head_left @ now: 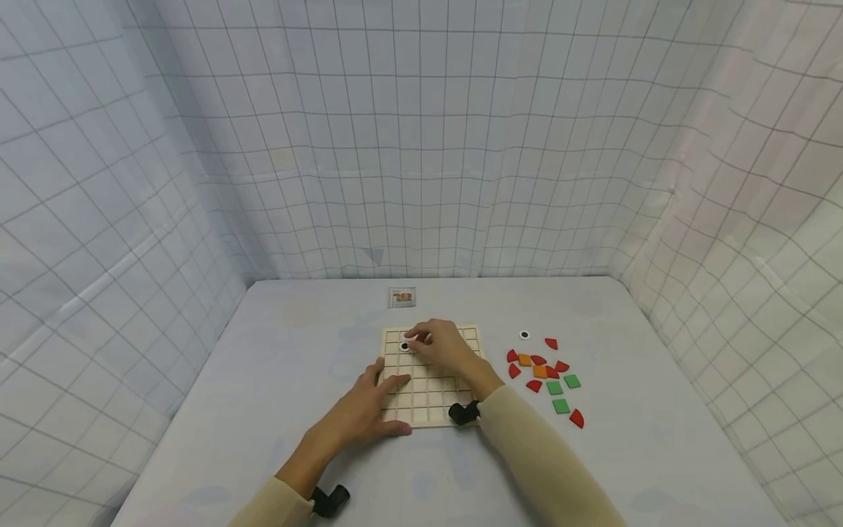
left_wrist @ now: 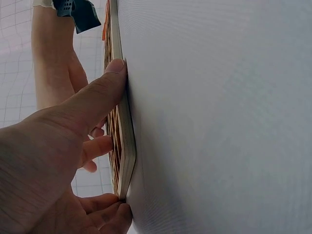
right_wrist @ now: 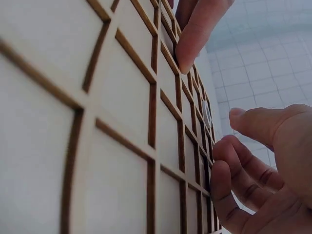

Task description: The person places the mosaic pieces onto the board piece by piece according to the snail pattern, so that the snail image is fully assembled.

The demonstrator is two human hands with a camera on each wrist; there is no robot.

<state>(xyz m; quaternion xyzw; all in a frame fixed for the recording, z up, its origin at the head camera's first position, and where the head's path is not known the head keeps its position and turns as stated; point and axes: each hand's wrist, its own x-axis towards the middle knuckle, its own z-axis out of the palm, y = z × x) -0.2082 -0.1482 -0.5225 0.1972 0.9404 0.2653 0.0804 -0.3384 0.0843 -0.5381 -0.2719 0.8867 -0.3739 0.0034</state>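
Disc (head_left: 405,346), round, white-rimmed and dark-centred, lies near the far-left corner of a pale, slatted wooden board (head_left: 421,399), just left of the nearer right hand (head_left: 444,344), its thumb and fingers loosely parted; contact is unclear. Fingers spread wide, the left hand (head_left: 365,402) rests on the board's left and near edges. Flat red wedges (head_left: 552,344) and green squares (head_left: 555,388) lie beyond the right edge.

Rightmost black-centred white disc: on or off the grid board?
Off. In the head view, the disc lies on the table, right of the grid board, a gap between them.
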